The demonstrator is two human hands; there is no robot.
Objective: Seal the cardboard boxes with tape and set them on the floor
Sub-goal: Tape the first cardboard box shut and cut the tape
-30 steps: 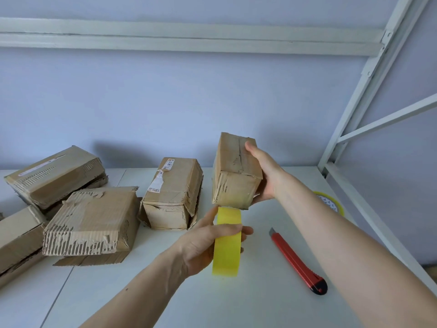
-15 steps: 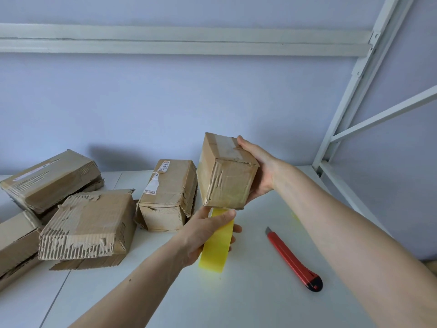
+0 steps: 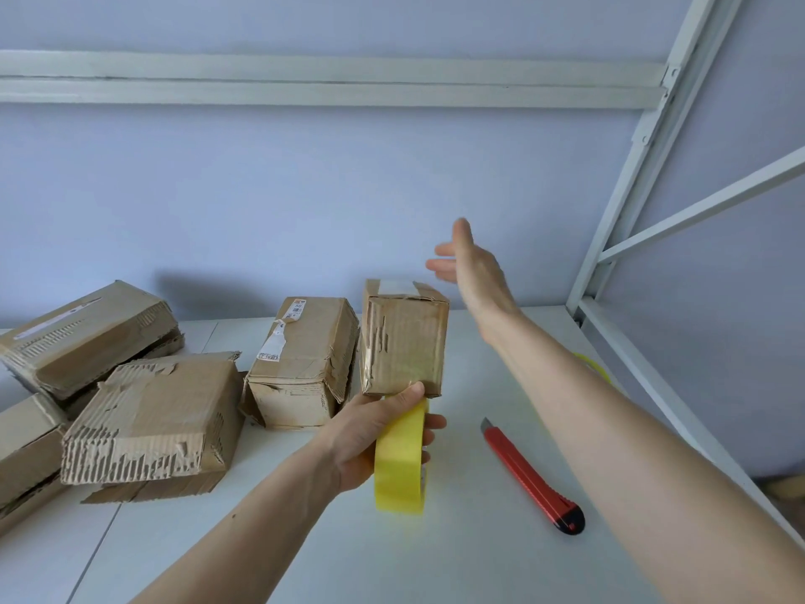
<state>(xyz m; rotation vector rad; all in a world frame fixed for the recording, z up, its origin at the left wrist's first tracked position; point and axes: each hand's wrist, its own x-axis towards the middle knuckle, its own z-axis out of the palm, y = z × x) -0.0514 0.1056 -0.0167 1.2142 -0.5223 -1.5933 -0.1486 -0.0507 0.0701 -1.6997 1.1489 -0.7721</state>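
Cardboard box [image 3: 403, 342] scuffed, upright, left hand [image 3: 370, 433] gripping yellow tape [image 3: 400, 464]

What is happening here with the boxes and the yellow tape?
A person is taping cardboard boxes at a white table. The left hand grips a yellow tape roll right below a small upright box, thumb against its lower edge. The right hand is open in the air above, touching nothing. A red utility knife lies nearby, and more worn boxes wait on the left.
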